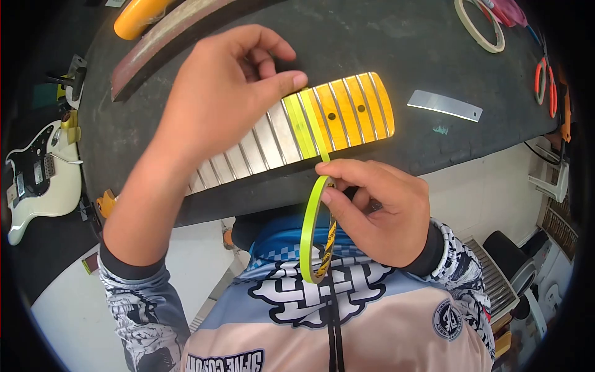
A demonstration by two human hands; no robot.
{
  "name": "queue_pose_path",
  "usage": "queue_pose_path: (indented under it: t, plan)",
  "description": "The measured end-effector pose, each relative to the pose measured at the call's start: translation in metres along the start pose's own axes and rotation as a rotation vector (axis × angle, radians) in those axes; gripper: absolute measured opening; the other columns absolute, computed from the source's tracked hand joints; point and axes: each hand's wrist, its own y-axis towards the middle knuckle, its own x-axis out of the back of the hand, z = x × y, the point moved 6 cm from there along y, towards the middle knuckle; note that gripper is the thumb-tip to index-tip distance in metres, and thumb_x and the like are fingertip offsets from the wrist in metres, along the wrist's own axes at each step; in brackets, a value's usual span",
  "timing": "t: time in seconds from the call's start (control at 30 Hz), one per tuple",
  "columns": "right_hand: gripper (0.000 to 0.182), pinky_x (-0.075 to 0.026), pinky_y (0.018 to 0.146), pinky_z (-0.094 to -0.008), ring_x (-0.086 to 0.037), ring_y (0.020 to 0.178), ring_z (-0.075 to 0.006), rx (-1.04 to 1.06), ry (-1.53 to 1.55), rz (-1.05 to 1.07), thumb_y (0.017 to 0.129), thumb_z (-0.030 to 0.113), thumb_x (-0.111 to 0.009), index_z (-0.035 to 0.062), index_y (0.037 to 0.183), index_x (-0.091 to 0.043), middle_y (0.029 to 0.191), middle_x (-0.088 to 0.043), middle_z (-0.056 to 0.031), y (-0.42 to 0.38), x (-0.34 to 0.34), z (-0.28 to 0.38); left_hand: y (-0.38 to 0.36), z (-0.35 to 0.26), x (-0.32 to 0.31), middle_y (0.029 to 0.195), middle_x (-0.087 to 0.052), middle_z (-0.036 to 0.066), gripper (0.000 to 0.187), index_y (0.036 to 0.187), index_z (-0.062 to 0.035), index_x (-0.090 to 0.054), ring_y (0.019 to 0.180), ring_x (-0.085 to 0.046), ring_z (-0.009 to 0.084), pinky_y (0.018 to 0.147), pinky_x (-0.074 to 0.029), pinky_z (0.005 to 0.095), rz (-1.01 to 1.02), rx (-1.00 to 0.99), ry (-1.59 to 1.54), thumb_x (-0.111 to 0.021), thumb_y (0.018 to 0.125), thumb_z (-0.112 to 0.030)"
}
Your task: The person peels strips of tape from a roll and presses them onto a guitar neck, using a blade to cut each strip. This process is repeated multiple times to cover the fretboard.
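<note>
A guitar neck (347, 116) lies on the black bench top, its rounded yellow end pointing right. Metal frets and dark dots show there, while silvery-white strips cover the spaces between frets further left. Several lime-green tape strips (302, 127) cross the fretboard side by side. My left hand (232, 84) is over the neck's far edge, thumb touching that edge near the green strips, other fingers loosely curled and apart from the thumb. Below the near edge, my right hand (384, 208) pinches a roll of lime-green tape (308, 232). A narrow strip runs from this roll up onto the fretboard.
A thin metal blade (443, 105) rests right of the neck. Red-handled scissors (545, 87) and a cream tape roll (480, 26) are at the upper right. A long brown curved block (161, 43) lies upper left, near a yellow cylinder (137, 18). A white guitar body (46, 180) is far left.
</note>
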Motion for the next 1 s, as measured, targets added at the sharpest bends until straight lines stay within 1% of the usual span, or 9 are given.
queue_pose_path:
  t: [0.03, 0.13, 0.17, 0.37, 0.6, 0.7, 0.8, 0.9, 1.0]
  plan:
    - [0.029, -0.047, 0.048, -0.0273, -0.061, 0.052, -0.0130, 0.004, -0.004, 0.000, 0.087, 0.005, -0.078, 0.0101, 0.115, -0.074, 0.076, -0.067, -0.0055, 0.001, 0.000, 0.000, -0.006, -0.002, 0.000, 0.084, -0.066, -0.001, 0.018, 0.100, 0.0009, -0.072, 0.074, -0.060, 0.0045, 0.068, -0.047, 0.0201, -0.036, -0.011, -0.006, -0.077, 0.092, -0.014]
    - [0.027, -0.048, 0.048, -0.0285, -0.062, 0.053, -0.0153, 0.027, -0.010, -0.011, 0.087, 0.005, -0.078, 0.0100, 0.113, -0.074, 0.076, -0.067, -0.0056, 0.001, 0.001, 0.001, -0.024, -0.019, -0.002, 0.094, -0.068, 0.005, 0.016, 0.102, 0.0025, -0.073, 0.085, -0.062, 0.0099, 0.076, -0.048, 0.0242, -0.025, -0.299, 0.033, -0.075, 0.092, -0.010]
    - [0.026, -0.049, 0.049, -0.0289, -0.062, 0.054, -0.0161, 0.045, -0.011, -0.016, 0.087, 0.005, -0.077, 0.0097, 0.113, -0.074, 0.076, -0.067, -0.0056, 0.001, 0.002, 0.002, -0.028, -0.018, -0.002, 0.101, -0.068, 0.010, 0.017, 0.102, 0.0045, -0.073, 0.095, -0.063, 0.0149, 0.083, -0.048, 0.0277, 0.022, -0.209, -0.024, -0.075, 0.091, -0.009]
    - [0.024, -0.051, 0.050, -0.0304, -0.065, 0.058, -0.0182, 0.111, 0.031, -0.069, 0.087, 0.004, -0.077, 0.0073, 0.111, -0.073, 0.079, -0.069, -0.0055, 0.002, -0.001, 0.002, -0.027, -0.009, -0.004, 0.101, -0.068, 0.010, 0.021, 0.103, 0.0043, -0.074, 0.094, -0.063, 0.0151, 0.084, -0.049, 0.0272, 0.018, -0.219, -0.028, -0.080, 0.087, -0.009]
    - [0.027, -0.053, 0.053, -0.0306, -0.068, 0.064, -0.0192, 0.128, 0.065, -0.043, 0.086, 0.002, -0.077, 0.0073, 0.112, -0.073, 0.084, -0.071, -0.0067, 0.004, 0.003, 0.005, -0.022, -0.011, -0.007, 0.099, -0.068, 0.008, 0.021, 0.100, 0.0018, -0.075, 0.087, -0.061, 0.0109, 0.073, -0.045, 0.0234, 0.017, -0.172, -0.065, -0.083, 0.084, -0.012]
    - [0.026, -0.052, 0.060, -0.0241, -0.069, 0.068, -0.0129, 0.119, 0.100, 0.014, 0.089, -0.006, -0.070, 0.0020, 0.114, -0.073, 0.089, -0.072, -0.0103, 0.004, 0.002, 0.006, -0.022, -0.011, -0.006, 0.096, -0.068, 0.006, 0.021, 0.097, 0.0008, -0.076, 0.084, -0.059, 0.0087, 0.069, -0.041, 0.0223, 0.007, -0.164, -0.059, -0.084, 0.084, -0.013]
    - [0.026, -0.052, 0.060, -0.0241, -0.069, 0.067, -0.0121, 0.124, 0.126, 0.047, 0.090, -0.007, -0.069, 0.0013, 0.114, -0.073, 0.091, -0.072, -0.0106, 0.005, 0.001, 0.008, -0.021, -0.011, -0.006, 0.095, -0.068, 0.004, 0.020, 0.096, -0.0002, -0.077, 0.081, -0.058, 0.0077, 0.067, -0.039, 0.0222, 0.002, -0.177, -0.073, -0.084, 0.083, -0.015]
    - [0.028, -0.052, 0.053, -0.0292, -0.067, 0.062, -0.0180, 0.086, 0.135, -0.025, 0.086, 0.000, -0.077, 0.0063, 0.113, -0.074, 0.083, -0.072, -0.0082, 0.003, 0.000, 0.005, -0.021, -0.011, -0.006, 0.093, -0.068, 0.004, 0.020, 0.096, -0.0007, -0.077, 0.080, -0.057, 0.0075, 0.066, -0.038, 0.0224, 0.000, -0.198, -0.061, -0.085, 0.083, -0.015]
    - [0.027, -0.051, 0.051, -0.0276, -0.065, 0.058, -0.0155, 0.013, 0.078, 0.007, 0.086, 0.000, -0.077, 0.0060, 0.112, -0.074, 0.082, -0.072, -0.0083, 0.003, 0.003, 0.003, -0.022, -0.009, -0.005, 0.092, -0.069, 0.003, 0.021, 0.096, -0.0009, -0.078, 0.079, -0.057, 0.0074, 0.065, -0.037, 0.0227, -0.011, -0.202, -0.053, -0.085, 0.082, -0.016]
